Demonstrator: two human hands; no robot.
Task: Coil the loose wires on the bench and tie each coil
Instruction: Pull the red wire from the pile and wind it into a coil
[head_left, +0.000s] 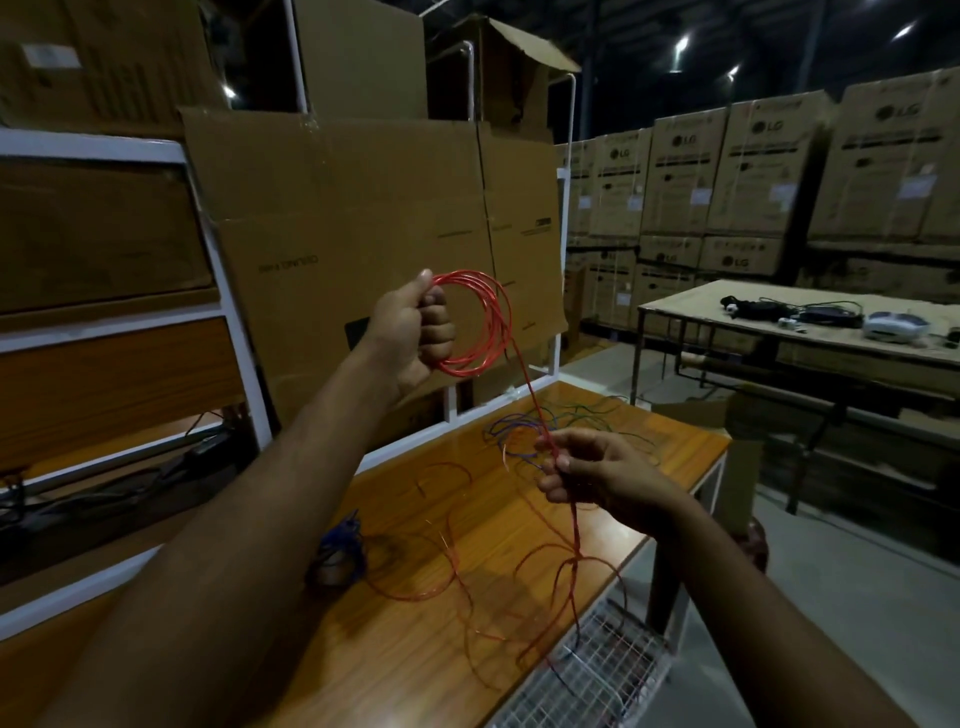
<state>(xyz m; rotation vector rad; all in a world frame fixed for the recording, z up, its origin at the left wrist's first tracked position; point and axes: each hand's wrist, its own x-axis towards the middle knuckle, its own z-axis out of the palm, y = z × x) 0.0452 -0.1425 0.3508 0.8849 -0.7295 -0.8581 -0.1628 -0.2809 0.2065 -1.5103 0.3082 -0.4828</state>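
Red wire coil (475, 322) gripped in left hand (410, 332), its tail pinched by right hand (597, 475) above tabletop (415, 649)

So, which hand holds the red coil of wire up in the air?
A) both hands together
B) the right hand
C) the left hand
C: the left hand grips the red coil, while the right hand only pinches the wire's loose run lower down.

Red wire coil (480, 317) — blue bundle (345, 538), purple-green wires (519, 423) — orange-brown woodgrain bench (415, 649).
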